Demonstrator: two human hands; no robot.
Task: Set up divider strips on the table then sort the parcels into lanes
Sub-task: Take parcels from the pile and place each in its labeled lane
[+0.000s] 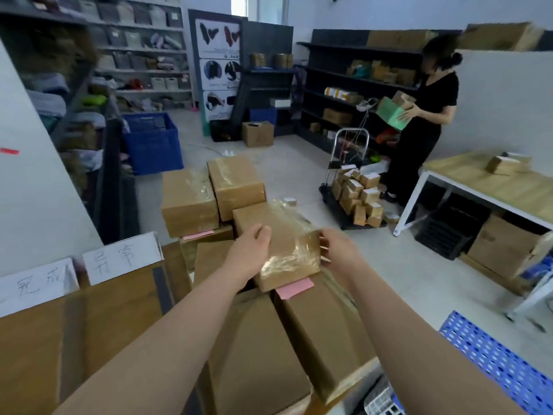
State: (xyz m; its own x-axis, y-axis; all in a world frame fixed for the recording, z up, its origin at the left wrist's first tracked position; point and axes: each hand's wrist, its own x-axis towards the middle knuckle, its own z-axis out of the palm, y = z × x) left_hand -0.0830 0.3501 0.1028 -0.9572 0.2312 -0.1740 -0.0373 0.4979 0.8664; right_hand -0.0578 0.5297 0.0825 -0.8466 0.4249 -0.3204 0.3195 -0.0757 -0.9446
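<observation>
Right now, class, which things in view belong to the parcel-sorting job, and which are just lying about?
Job: taped parcel held in left hand and right hand; stacked parcels behind it; handwritten signs; dark strip on the table.
Lying about: blue crate; trolley of small boxes; blue perforated panel; far table.

Wooden table (119,310) with signs (124,259), dark strip (162,290)

Stockroom: stocked shelving (353,73), piled taped cartons (191,202), parcel-loaded trolley (353,187).
</observation>
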